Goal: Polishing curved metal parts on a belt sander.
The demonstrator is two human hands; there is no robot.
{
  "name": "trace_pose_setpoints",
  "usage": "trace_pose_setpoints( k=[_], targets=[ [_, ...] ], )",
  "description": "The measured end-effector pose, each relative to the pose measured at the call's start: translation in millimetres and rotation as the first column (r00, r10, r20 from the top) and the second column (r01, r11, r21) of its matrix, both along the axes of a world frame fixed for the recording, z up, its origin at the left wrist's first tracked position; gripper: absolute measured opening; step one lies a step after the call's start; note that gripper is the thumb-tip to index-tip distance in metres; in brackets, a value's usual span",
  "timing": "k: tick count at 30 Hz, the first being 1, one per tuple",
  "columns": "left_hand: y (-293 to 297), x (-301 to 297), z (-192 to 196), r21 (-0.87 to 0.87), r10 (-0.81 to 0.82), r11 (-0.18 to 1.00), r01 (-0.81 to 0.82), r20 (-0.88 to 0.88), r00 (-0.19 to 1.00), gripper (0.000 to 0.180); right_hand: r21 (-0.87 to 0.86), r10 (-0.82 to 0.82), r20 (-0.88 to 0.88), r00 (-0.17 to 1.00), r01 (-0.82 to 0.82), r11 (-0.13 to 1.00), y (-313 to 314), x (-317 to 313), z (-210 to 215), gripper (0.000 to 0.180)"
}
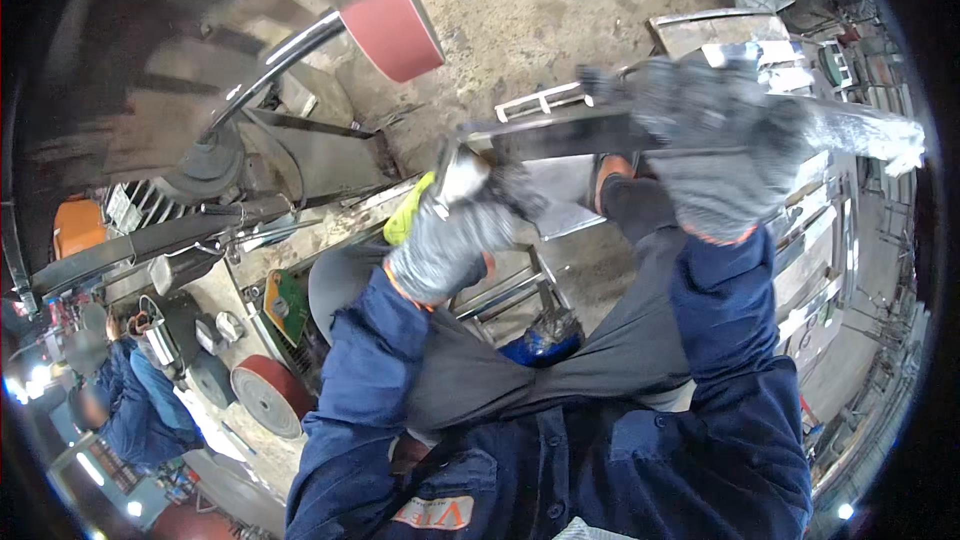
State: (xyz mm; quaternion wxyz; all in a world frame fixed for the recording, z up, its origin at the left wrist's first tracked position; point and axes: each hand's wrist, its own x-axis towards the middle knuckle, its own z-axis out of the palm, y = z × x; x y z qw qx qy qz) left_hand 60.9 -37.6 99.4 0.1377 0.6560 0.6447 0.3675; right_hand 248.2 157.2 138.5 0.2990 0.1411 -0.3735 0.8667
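Observation:
A long dark metal bar [565,137] lies nearly level across the view, raised above my lap. My left hand [450,250], in a grey knitted glove, is closed on its left end, where a bright metal part [463,178] shows. My right hand [730,165], gloved alike and smeared by motion, is wrapped round the bar further right. Beyond that hand the bar's far right end carries a pale, shiny wrapping [860,130]. Ahead and to the left of my left hand is a wheel with a reddish abrasive belt [395,30], apart from the bar.
A curved metal machine arm [280,65] reaches toward the belt wheel. On the left bench lie a red-rimmed abrasive wheel [268,395] and a yellow-green piece [287,305]. Metal frames [815,280] are stacked at right. Another person [140,390] is at far left.

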Motion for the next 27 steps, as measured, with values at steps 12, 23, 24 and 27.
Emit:
trace_pose_setpoints(
  k=[12, 23, 24, 27],
  targets=[
    [-14.1, 62.2, 62.7, -0.033, -0.056, 0.992, 0.12, 0.739, 0.671, 0.053, -0.073, 0.007, -0.131, 0.991, -0.016, 0.997, 23.7, 41.3, 21.9, 0.048],
    [-8.1, 66.9, 29.3, -0.203, 0.071, 0.97, 0.136, 0.766, 0.639, 0.061, -0.143, -0.354, 0.047, 0.934, 0.357, 0.923, 23.1, 43.8, 23.9, 0.053],
    [-5.3, 67.7, 26.4, -0.084, 0.011, 0.996, 0.043, 0.555, 0.832, 0.068, -0.214, -0.499, 0.228, 0.836, 0.543, 0.812, 19.0, 44.9, 25.5, 0.083],
    [7.0, 56.6, 24.9, 0.186, 0.024, 0.978, -0.093, 0.346, 0.938, 0.064, -0.23, -0.583, 0.564, 0.585, 0.789, 0.569, 9.7, 28.8, 29.3, 0.08]
  ],
)
